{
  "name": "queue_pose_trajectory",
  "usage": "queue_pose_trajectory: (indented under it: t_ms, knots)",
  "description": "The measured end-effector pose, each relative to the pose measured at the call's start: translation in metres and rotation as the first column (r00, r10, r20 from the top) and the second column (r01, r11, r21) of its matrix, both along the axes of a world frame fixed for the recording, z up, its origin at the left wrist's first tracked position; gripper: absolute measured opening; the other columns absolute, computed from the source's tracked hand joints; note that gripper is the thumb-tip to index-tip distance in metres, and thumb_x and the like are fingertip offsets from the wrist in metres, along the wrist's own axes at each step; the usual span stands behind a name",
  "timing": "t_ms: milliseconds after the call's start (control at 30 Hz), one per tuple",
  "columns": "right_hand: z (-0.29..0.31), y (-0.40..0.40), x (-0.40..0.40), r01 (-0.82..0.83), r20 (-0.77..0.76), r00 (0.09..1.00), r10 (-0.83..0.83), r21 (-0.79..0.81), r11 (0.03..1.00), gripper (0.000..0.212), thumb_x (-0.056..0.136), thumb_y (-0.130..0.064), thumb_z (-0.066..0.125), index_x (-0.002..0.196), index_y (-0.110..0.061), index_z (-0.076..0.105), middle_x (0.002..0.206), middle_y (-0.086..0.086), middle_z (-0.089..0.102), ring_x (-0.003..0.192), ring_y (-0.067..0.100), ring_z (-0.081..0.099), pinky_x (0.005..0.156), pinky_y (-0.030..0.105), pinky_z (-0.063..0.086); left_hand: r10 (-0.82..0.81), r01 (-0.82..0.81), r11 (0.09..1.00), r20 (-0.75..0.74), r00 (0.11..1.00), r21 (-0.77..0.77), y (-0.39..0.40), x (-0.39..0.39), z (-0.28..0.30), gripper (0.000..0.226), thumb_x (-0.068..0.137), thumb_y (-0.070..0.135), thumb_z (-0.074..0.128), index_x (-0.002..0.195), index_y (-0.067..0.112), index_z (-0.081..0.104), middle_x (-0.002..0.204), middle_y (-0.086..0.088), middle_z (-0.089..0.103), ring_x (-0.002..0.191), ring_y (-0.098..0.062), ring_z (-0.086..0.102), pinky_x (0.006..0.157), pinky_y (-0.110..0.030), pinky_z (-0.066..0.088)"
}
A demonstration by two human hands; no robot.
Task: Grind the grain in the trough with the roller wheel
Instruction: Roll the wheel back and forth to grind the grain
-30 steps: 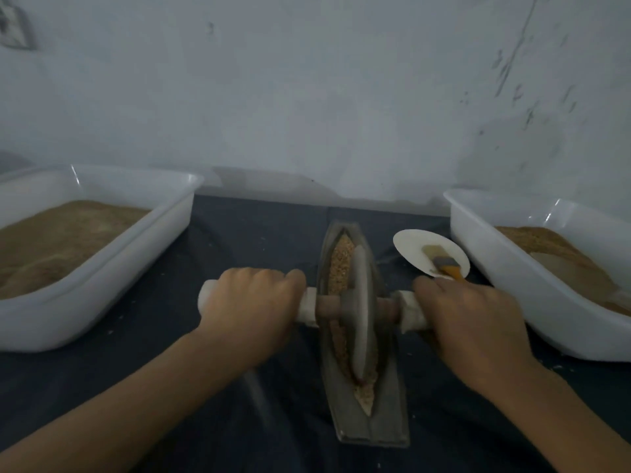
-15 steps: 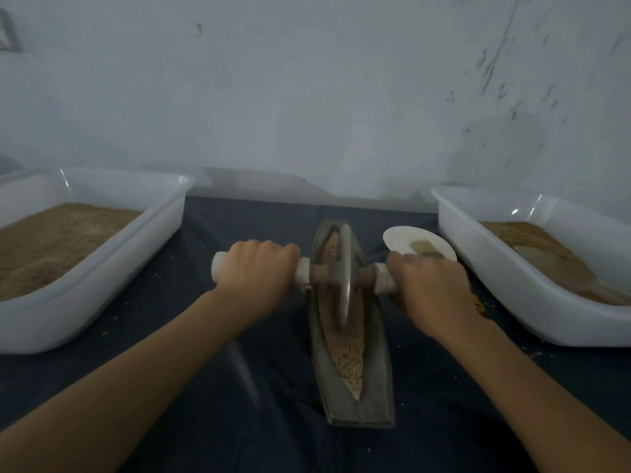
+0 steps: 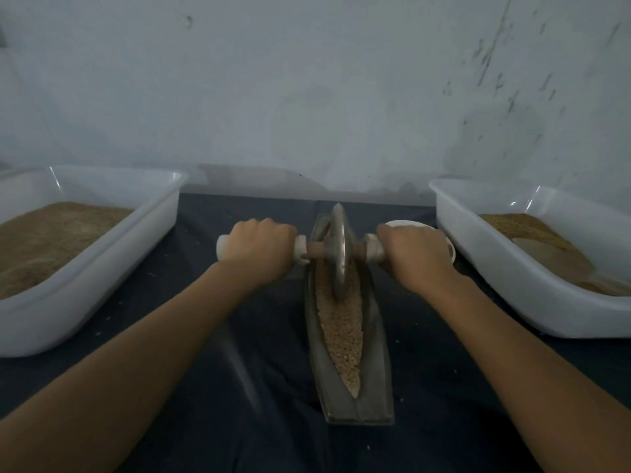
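Left hand (image 3: 261, 245): left of centre, fingers curled tight round the white left grip of the axle (image 3: 316, 251).
Right hand (image 3: 415, 256): right of centre, fingers wrapped round the white right grip of the same axle.
Wheel (image 3: 339, 249): upright metal disc on the brown axle, between the two hands, standing edge-down in the far end of the trough, just above centre of the frame.
Trough (image 3: 372, 380): long, narrow, boat-shaped, grey, lying lengthwise from centre down to lower centre on the dark cloth (image 3: 239, 387).
Grain (image 3: 341, 332): pale tan, filling the groove of the trough from the wheel down to the near pointed tip.
Left tub (image 3: 102, 264): white plastic, at the left edge, holding brown grain.
Right tub (image 3: 505, 268): white plastic, at the right edge, holding brown grain.
Dish (image 3: 447, 244): small, white, mostly hidden behind the right hand, beside the right tub.
Wall (image 3: 307, 90): pale, scuffed at upper right.
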State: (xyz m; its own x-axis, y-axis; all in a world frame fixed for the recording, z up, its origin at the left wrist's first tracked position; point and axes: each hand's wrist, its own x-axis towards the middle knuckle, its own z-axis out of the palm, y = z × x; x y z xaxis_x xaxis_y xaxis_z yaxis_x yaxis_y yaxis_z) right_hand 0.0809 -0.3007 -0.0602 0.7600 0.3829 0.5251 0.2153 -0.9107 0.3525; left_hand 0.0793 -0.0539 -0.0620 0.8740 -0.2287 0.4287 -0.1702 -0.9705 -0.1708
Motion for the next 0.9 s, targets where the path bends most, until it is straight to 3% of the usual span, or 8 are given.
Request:
queue_pose_trajectory:
  t_ms: [100,233,300,400,500,567,700,900]
  knots:
    - [0.010,0.009,0.002,0.026,-0.001,1.000,-0.026,-0.037,0.999,0.025,0.080,-0.035,0.069,0.091,-0.022,0.051,0.079,0.001,0.064,0.068,0.024,0.062,0.045,0.026,0.013,0.018,-0.020,0.999,-0.035,0.999,-0.051,0.001,0.006,-0.001,0.020,0.082,0.034,0.058,0.075,0.029,0.040,0.083,0.000,0.062,0.062,-0.020,0.041,0.061,-0.033,0.034]
    - [0.009,0.008,-0.051,-0.009,-0.029,1.000,0.006,-0.087,0.996,0.025,0.072,-0.020,0.073,0.086,-0.017,0.053,0.072,0.003,0.059,0.062,0.027,0.058,0.049,0.028,0.038,-0.013,0.012,0.999,-0.034,0.999,-0.031,0.010,-0.044,-0.013,0.031,0.082,0.041,0.057,0.073,0.029,0.030,0.076,0.004,0.059,0.060,-0.022,0.048,0.058,-0.031,0.033]
    - [0.009,0.004,-0.084,-0.093,0.039,0.995,0.095,-0.042,0.995,0.033,0.054,-0.008,0.081,0.072,-0.014,0.053,0.060,0.005,0.055,0.050,0.027,0.053,0.046,0.026,0.030,-0.081,0.081,0.997,-0.013,0.997,0.011,0.018,-0.079,-0.015,0.039,0.077,0.046,0.063,0.073,0.031,0.027,0.063,0.008,0.051,0.052,-0.016,0.050,0.051,-0.028,0.031]
    - [0.009,-0.004,-0.106,-0.154,0.048,0.987,0.154,-0.012,0.988,0.041,0.042,-0.003,0.084,0.064,-0.014,0.051,0.055,0.005,0.052,0.044,0.026,0.050,0.043,0.024,0.028,-0.189,0.182,0.979,0.071,0.979,0.091,0.025,-0.115,-0.008,0.057,0.059,0.042,0.080,0.073,0.033,0.025,0.051,0.012,0.025,0.039,-0.003,0.020,0.042,-0.020,0.014]
    - [0.004,-0.006,-0.092,-0.134,-0.005,0.991,0.134,0.008,0.991,0.045,0.040,-0.011,0.090,0.064,-0.014,0.052,0.053,0.004,0.054,0.043,0.025,0.050,0.043,0.020,0.021,-0.097,0.090,0.988,0.048,0.994,0.128,0.017,-0.106,-0.008,0.044,0.075,0.046,0.066,0.074,0.032,0.025,0.055,0.010,0.029,0.045,-0.009,0.028,0.045,-0.025,0.014]
    - [0.000,-0.002,-0.067,-0.104,-0.019,0.994,0.103,-0.008,0.995,0.043,0.046,-0.016,0.090,0.067,-0.015,0.052,0.055,0.003,0.056,0.045,0.027,0.053,0.046,0.022,0.018,-0.018,0.016,0.998,0.032,0.999,0.068,0.010,-0.079,-0.007,0.034,0.082,0.046,0.056,0.076,0.029,0.027,0.064,0.007,0.043,0.056,-0.017,0.046,0.052,-0.028,0.025]
    - [0.004,0.009,-0.008,0.000,-0.054,0.999,-0.001,-0.013,1.000,0.024,0.080,-0.031,0.071,0.087,-0.021,0.050,0.079,0.001,0.063,0.069,0.024,0.061,0.054,0.031,0.042,0.037,-0.037,0.999,0.004,0.999,-0.009,0.003,-0.017,-0.004,0.023,0.082,0.039,0.056,0.078,0.029,0.036,0.084,0.001,0.061,0.072,-0.025,0.058,0.059,-0.034,0.030]
    - [0.010,0.016,-0.014,0.069,-0.145,0.988,-0.060,0.058,0.996,0.018,0.085,-0.030,0.064,0.094,-0.023,0.051,0.083,-0.001,0.060,0.074,0.021,0.059,0.064,0.035,0.051,0.036,-0.036,0.999,-0.020,0.999,-0.020,0.000,-0.010,-0.001,0.018,0.084,0.038,0.058,0.082,0.029,0.042,0.089,0.001,0.063,0.079,-0.025,0.061,0.060,-0.033,0.030]
